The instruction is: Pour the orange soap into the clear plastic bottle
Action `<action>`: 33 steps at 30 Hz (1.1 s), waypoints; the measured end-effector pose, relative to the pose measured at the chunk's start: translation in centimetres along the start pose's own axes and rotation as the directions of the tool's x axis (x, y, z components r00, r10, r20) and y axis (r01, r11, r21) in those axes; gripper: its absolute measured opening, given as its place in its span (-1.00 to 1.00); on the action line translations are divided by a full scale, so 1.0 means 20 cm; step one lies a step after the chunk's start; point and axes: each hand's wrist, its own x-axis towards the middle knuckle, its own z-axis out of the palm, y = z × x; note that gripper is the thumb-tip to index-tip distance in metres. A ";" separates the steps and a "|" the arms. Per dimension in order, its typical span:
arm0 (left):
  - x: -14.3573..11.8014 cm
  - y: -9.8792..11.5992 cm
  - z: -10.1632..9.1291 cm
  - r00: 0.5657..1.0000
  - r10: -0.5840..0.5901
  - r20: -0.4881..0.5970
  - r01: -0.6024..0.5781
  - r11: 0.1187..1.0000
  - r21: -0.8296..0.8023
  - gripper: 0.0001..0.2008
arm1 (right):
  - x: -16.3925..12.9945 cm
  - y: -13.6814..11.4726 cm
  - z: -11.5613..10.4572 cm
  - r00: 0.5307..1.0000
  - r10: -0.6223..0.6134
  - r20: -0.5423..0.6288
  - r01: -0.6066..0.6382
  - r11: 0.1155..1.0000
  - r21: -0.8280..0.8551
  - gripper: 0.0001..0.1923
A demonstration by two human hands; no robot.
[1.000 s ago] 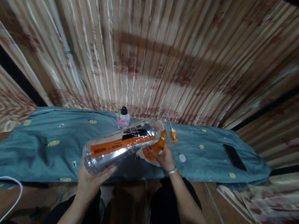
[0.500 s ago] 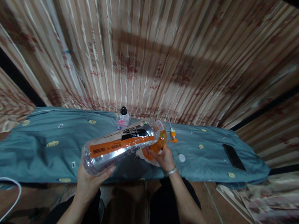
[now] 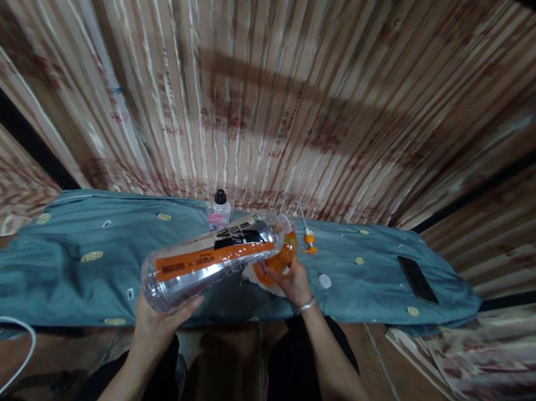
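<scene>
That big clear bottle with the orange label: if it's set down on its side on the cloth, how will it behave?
The clear bottle looks round and smooth, so it would probably roll. It appears mostly empty, likely light and easily nudged. The left hand grips only its base, so the thin plastic may flex.

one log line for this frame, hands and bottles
left hand: holds clear bottle tilted, mouth at orange container | right hand: grips orange container | nearby: white cap, phone
</scene>
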 end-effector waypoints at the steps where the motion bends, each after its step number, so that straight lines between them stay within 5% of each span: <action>1: 0.00 0.00 0.00 1.000 0.007 0.005 -0.007 1.000 0.008 -0.30 | 0.00 0.00 0.00 1.000 -0.001 -0.001 0.001 1.000 -0.003 -0.47; 12: 0.03 -0.03 -0.04 1.000 0.003 0.020 -0.003 1.000 0.000 -0.27 | 0.00 -0.04 -0.01 0.999 0.038 -0.001 -0.038 0.999 0.035 -0.47; 19: 0.08 -0.09 -0.11 0.993 0.004 0.119 -0.011 0.999 0.053 -0.31 | 0.00 -0.03 -0.01 0.999 0.034 0.011 -0.034 0.999 0.025 -0.49; 33: 0.07 -0.05 -0.08 0.995 0.006 0.097 -0.011 0.998 0.057 -0.30 | 0.00 -0.03 -0.01 0.999 0.031 0.014 -0.032 0.997 0.064 -0.43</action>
